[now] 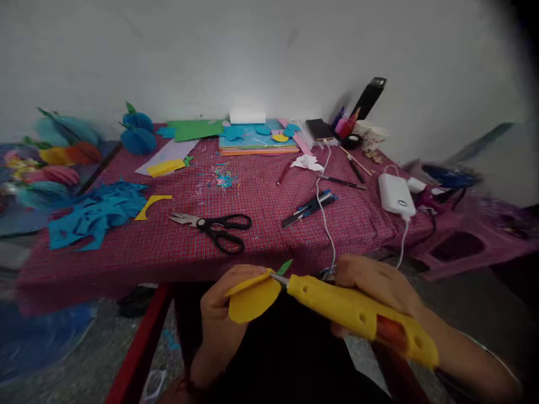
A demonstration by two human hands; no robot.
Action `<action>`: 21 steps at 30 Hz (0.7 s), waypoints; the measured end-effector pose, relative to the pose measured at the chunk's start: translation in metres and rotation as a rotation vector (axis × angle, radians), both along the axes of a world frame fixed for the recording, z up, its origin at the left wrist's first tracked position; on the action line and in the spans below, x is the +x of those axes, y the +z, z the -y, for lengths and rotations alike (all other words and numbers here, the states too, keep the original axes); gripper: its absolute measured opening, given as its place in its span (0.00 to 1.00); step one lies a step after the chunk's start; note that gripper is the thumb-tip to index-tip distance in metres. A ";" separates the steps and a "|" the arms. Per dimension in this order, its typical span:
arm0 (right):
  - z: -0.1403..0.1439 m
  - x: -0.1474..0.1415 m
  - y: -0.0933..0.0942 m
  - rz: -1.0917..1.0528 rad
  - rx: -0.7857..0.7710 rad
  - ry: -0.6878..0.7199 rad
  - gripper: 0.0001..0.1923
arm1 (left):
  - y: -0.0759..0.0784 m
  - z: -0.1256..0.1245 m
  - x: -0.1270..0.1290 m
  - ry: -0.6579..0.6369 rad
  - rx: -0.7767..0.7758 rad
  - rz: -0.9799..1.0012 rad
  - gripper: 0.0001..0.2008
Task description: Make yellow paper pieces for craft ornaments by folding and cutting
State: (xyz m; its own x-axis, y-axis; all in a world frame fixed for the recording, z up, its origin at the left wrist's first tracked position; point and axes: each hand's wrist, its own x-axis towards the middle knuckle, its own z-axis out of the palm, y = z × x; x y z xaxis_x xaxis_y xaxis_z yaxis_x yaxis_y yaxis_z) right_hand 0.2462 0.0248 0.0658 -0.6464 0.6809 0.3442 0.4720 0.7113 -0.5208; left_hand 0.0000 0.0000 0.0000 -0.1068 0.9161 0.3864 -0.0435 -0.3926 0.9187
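Lower centre of frame: left hand (219, 314) pinches folded yellow paper piece (252, 297), fingers closed on it, seam turned toward nozzle. Right hand (377, 286) wraps yellow glue gun (357, 314), grip closed, tip touching paper's upper edge beside small green leaf (285, 266). Both held below worktop (168, 247) edge, over lap. On worktop, mid-frame: black scissors (219, 227), blue paper scraps (95, 213) left, white power bank (396, 193) right.

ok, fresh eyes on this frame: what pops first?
The yellow glue gun in the right hand, low in the foreground, its nozzle at the yellow paper piece held by the left hand. Behind them, black scissors lie on the red checked tablecloth, with blue paper scraps at its left.
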 end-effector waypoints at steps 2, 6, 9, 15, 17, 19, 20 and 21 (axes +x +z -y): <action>-0.003 -0.003 0.000 0.003 0.007 0.003 0.19 | 0.004 0.002 0.002 -0.014 -0.021 0.001 0.14; -0.005 -0.006 0.002 0.025 -0.009 0.023 0.18 | 0.007 0.003 0.004 -0.035 -0.005 0.040 0.16; -0.003 -0.005 0.003 0.053 -0.051 0.026 0.18 | 0.006 0.001 0.002 -0.042 0.055 0.066 0.15; -0.002 -0.002 0.003 0.065 -0.077 0.053 0.19 | 0.001 0.000 -0.001 -0.021 0.103 0.032 0.15; -0.003 -0.003 0.004 0.069 -0.072 0.063 0.19 | 0.001 0.001 -0.001 -0.025 0.064 0.010 0.13; -0.004 -0.006 0.005 0.084 -0.072 0.069 0.18 | 0.002 0.002 0.000 -0.036 0.047 0.003 0.13; -0.004 -0.008 0.006 0.089 -0.072 0.074 0.18 | 0.002 0.002 0.000 -0.047 0.056 0.003 0.12; -0.004 -0.011 0.006 0.092 -0.070 0.084 0.17 | 0.003 0.002 0.000 -0.058 0.076 0.005 0.13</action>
